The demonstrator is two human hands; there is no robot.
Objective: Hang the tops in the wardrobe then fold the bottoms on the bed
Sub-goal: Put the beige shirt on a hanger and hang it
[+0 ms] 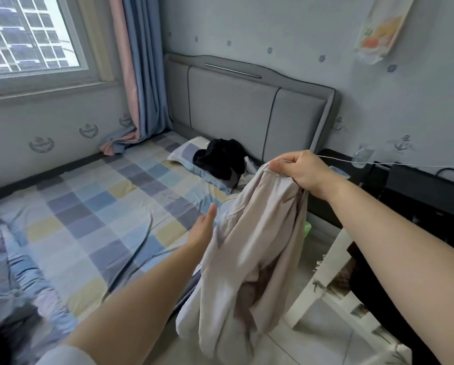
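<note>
While right hand (303,171) pinches the beige garment (249,248) by its top edge beside the bed (94,206), left hand (203,229) reaches flat-fingered toward it; folding not started, black clothes (220,159) wait near bed's pillow.

Two bare forearms, uncovered from wrist to elbow. Left hand (203,229) and right hand (298,169) without rings, watch or gloves. Pale whitish sleeve edge (65,355) just behind left elbow.
</note>
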